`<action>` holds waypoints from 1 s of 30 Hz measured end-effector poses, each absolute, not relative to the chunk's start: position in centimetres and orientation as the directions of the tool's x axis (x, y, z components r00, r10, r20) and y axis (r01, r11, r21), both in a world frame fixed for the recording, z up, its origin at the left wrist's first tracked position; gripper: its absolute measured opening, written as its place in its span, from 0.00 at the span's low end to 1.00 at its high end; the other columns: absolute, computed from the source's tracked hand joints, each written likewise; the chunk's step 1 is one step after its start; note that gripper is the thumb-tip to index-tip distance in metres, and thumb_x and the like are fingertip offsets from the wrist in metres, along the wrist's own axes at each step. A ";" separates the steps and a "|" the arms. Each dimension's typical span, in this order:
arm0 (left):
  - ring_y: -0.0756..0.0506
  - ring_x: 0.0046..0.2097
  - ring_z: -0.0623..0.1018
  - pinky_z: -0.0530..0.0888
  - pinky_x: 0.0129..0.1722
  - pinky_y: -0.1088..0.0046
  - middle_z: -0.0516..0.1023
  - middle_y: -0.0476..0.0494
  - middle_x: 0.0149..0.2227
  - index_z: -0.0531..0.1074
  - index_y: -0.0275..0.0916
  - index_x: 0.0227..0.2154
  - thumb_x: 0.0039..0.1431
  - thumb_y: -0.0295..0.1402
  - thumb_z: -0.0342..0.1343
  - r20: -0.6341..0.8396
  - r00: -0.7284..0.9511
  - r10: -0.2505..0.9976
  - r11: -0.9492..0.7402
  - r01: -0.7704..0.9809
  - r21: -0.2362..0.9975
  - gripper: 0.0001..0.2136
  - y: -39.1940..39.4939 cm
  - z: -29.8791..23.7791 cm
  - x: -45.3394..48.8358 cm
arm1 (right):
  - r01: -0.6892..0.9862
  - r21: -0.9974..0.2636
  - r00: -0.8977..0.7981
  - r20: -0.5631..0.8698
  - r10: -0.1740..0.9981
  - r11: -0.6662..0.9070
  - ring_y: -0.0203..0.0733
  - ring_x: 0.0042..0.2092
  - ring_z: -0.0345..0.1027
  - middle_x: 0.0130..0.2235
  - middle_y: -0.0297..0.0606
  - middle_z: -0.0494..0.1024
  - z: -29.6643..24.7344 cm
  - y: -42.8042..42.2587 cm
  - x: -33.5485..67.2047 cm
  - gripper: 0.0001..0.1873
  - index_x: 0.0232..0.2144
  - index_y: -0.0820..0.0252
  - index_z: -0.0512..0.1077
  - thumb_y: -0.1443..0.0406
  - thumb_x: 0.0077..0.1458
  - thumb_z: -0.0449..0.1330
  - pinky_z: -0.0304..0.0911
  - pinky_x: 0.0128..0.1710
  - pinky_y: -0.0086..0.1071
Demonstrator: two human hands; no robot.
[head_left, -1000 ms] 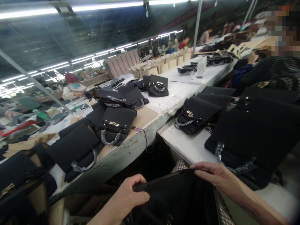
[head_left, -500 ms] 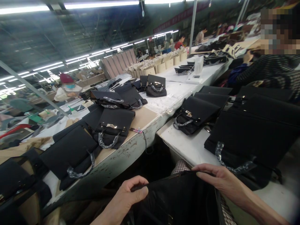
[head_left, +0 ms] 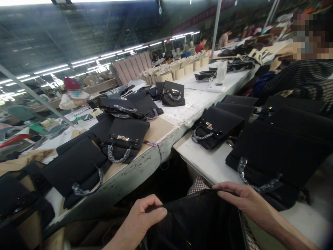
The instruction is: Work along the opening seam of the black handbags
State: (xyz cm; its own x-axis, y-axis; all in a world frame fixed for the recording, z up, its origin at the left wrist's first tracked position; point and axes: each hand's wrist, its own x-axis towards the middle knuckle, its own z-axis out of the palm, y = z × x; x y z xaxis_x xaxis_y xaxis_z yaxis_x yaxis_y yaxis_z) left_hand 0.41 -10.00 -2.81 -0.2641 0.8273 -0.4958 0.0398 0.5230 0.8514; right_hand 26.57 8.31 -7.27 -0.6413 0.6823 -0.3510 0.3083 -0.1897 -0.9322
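Note:
A black handbag lies low in front of me, its top edge towards the table gap and its lower part cut off by the frame. My left hand pinches the left end of that edge between thumb and fingers. At the other end, my right hand grips the same edge, thumb inside and fingers over the far side. Just beyond my right hand rests a large black handbag with a plastic-wrapped handle.
Several black handbags with wrapped handles line the left table, one handbag near its edge. The right table bears another handbag. A dark gap parts the tables. A co-worker's striped sleeve is at the right; cream bags stand farther back.
The view has shifted very slightly. Both hands keep their hold on the handbag's edge, almost in the same place.

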 end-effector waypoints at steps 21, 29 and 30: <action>0.51 0.24 0.67 0.61 0.25 0.77 0.71 0.51 0.20 0.71 0.36 0.21 0.40 0.31 0.64 -0.612 -0.187 0.769 0.621 -0.008 0.783 0.07 -8.3 -1.2 -0.9 | 0.305 -0.933 -0.664 -0.351 0.660 -0.189 0.47 0.37 0.75 0.35 0.37 0.82 -7.4 8.0 26.5 0.20 0.38 0.58 0.79 0.49 0.51 0.63 0.70 0.37 0.33; 0.55 0.16 0.58 0.50 0.15 0.78 0.66 0.55 0.16 0.70 0.38 0.16 0.31 0.27 0.66 -0.730 -0.041 0.682 0.648 0.495 0.578 0.08 -3.8 0.8 -3.6 | 0.313 -0.941 -0.690 -0.316 0.651 -0.126 0.47 0.37 0.75 0.35 0.35 0.82 -7.4 7.9 25.6 0.17 0.38 0.56 0.79 0.51 0.54 0.60 0.69 0.38 0.32; 0.55 0.16 0.59 0.51 0.15 0.79 0.67 0.54 0.16 0.70 0.38 0.15 0.30 0.26 0.66 -0.745 -0.022 0.667 0.652 0.501 0.569 0.09 -3.4 0.7 -3.6 | 0.322 -0.941 -0.686 -0.310 0.658 -0.108 0.47 0.37 0.75 0.35 0.35 0.82 -7.4 8.0 25.6 0.17 0.37 0.56 0.79 0.51 0.54 0.60 0.69 0.38 0.33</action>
